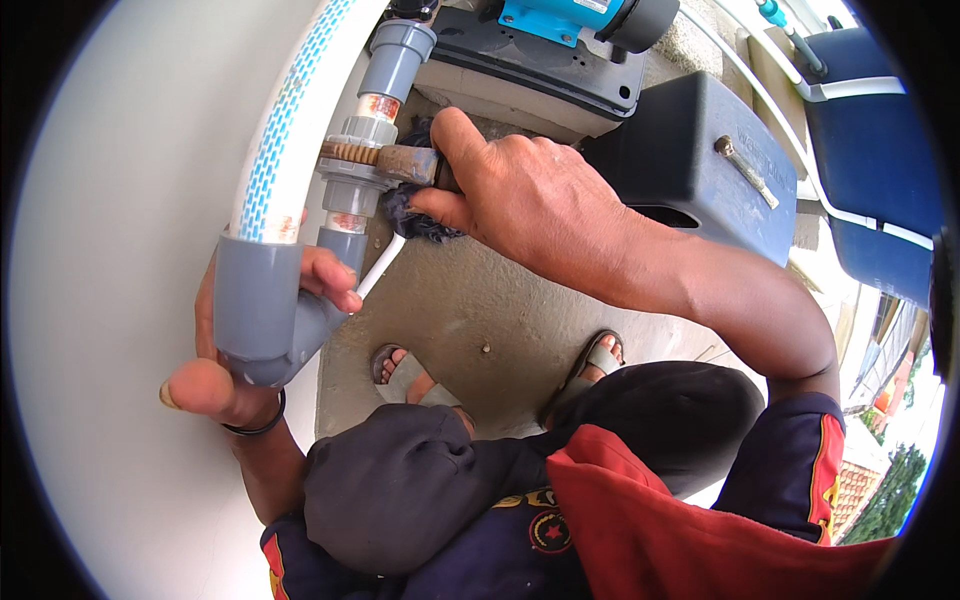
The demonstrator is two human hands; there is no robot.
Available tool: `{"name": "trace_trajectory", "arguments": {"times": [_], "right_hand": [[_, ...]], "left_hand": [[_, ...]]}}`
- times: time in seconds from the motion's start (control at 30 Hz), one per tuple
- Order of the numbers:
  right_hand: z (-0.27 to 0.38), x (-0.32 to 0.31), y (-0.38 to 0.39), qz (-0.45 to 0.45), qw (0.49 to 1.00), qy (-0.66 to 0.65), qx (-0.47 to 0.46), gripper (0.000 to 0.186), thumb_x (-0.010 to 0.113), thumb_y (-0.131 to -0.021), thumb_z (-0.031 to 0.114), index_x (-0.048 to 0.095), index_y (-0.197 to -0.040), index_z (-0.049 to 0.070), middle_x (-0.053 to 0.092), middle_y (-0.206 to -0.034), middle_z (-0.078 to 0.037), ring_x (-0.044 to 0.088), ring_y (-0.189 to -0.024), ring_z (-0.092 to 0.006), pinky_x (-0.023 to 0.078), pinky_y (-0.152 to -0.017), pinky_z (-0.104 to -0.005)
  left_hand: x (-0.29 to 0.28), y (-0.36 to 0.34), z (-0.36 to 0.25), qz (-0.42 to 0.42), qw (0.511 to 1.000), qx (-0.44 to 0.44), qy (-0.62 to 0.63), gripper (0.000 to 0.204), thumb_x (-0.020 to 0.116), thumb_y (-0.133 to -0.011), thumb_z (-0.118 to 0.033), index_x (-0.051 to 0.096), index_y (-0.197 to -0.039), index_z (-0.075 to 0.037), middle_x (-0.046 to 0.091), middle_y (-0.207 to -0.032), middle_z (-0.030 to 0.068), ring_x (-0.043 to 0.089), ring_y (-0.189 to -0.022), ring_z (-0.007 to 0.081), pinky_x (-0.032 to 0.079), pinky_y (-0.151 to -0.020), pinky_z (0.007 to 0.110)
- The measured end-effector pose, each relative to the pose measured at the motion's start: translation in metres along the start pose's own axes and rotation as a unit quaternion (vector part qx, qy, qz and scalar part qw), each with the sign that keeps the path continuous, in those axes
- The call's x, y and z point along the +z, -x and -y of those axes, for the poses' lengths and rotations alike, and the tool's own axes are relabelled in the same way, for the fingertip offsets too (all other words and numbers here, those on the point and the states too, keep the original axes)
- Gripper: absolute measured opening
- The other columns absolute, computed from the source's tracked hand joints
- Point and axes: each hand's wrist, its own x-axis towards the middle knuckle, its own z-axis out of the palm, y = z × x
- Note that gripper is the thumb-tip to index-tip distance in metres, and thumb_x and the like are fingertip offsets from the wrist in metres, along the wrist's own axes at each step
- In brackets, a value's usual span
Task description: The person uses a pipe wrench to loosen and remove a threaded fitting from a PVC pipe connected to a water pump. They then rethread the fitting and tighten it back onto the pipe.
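My right hand [505, 190] is closed on a worn wrench [405, 162], whose rusty brown jaw lies across a grey union [360, 185] in a vertical run of pipe. Dark crumpled cloth [430, 225] sits behind the wrench. A white pipe with blue patterning [282, 120] runs down at the left into a grey socket and elbow [255, 300]. My left hand [230, 385] wraps around this elbow from below and behind, its fingertips showing beside the adjoining grey pipe. A thin white tube [380, 265] slants down just to the right.
A blue pump [545, 15] on a black base [530, 75] stands at the top. A dark plastic box [680, 130] with a rod on it is at the right, with blue tanks [865, 150] and white pipes beyond. A pale wall [120, 300] borders the left; concrete floor [490, 300] surrounds my sandalled feet.
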Motion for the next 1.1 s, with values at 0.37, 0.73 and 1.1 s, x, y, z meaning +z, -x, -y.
{"name": "trace_trajectory", "arguments": {"times": [0.37,0.73,1.1], "right_hand": [[0.000,-0.002,-0.001,0.049,0.997,-0.038,0.045,0.045,0.063,-0.096,0.043,0.042,-0.098,0.003,0.065,-0.068,-0.019,0.066,-0.063,-0.0423,0.052,-0.052,-0.0495],[-0.003,0.001,0.001,0.045,0.995,-0.069,0.049,0.047,0.062,-0.094,0.047,0.044,-0.095,0.004,0.063,-0.067,-0.016,0.066,-0.059,-0.0370,0.052,-0.049,-0.0455],[0.001,-0.003,-0.001,0.056,0.992,-0.098,0.064,0.041,0.064,-0.093,0.040,0.051,-0.099,0.001,0.066,-0.069,-0.019,0.070,-0.064,-0.0379,0.055,-0.054,-0.0453]], "left_hand": [[0.003,-0.017,-0.036,-0.004,0.984,-0.177,0.035,0.082,0.076,-0.070,-0.062,0.053,-0.110,0.006,0.061,-0.061,0.0055,0.062,-0.056,0.0172,0.049,-0.070,0.030],[-0.013,-0.033,0.014,-0.142,0.949,-0.275,0.061,0.074,0.065,-0.089,-0.060,0.049,-0.126,0.002,0.063,-0.106,0.0160,0.061,-0.096,0.0212,0.046,-0.092,0.035],[-0.024,-0.057,0.050,0.072,0.887,-0.422,0.174,0.050,0.074,-0.086,-0.028,0.053,-0.124,-0.002,0.061,-0.104,0.0069,0.059,-0.091,0.0138,0.048,-0.086,0.026]]}}
